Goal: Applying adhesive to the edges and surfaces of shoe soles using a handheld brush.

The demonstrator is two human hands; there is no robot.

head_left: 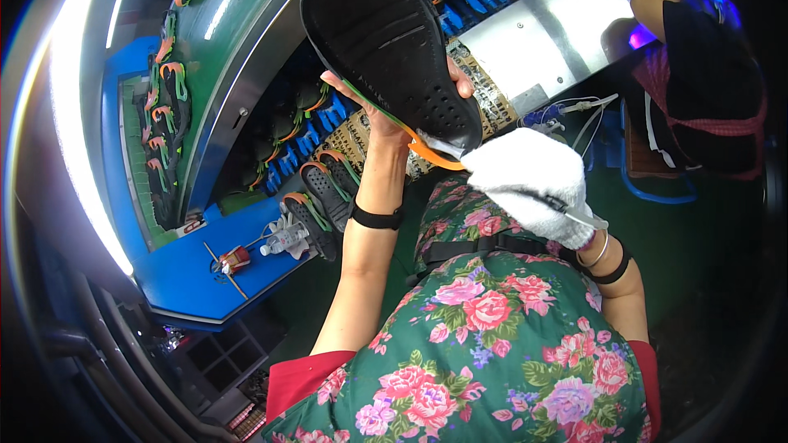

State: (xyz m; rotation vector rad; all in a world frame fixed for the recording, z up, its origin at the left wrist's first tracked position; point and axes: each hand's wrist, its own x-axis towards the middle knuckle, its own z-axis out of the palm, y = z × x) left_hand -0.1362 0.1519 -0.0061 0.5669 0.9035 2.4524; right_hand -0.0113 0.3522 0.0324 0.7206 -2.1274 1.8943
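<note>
My left hand (373, 111) is closed round a black shoe sole (377, 33), raised with its broad end up and its small holes toward the lower end. An orange and green trim runs along the sole's left edge. At the lower tip shows a whitish, shiny patch (441, 144). My right hand (529, 184), in a white glove, is closed right beside that tip and seems to touch it. Across the glove lies a thin stick-like tool (552, 201), dark with a pale end; its working end is hidden.
Several finished-looking black shoes (324, 193) with orange straps stand on a blue table (193, 271), near a clear bottle (285, 239) and a small red object (233, 260). A metal-edged conveyor (550, 25) runs behind. Another person (706, 90) works at the right, by a blue-framed stool (657, 193).
</note>
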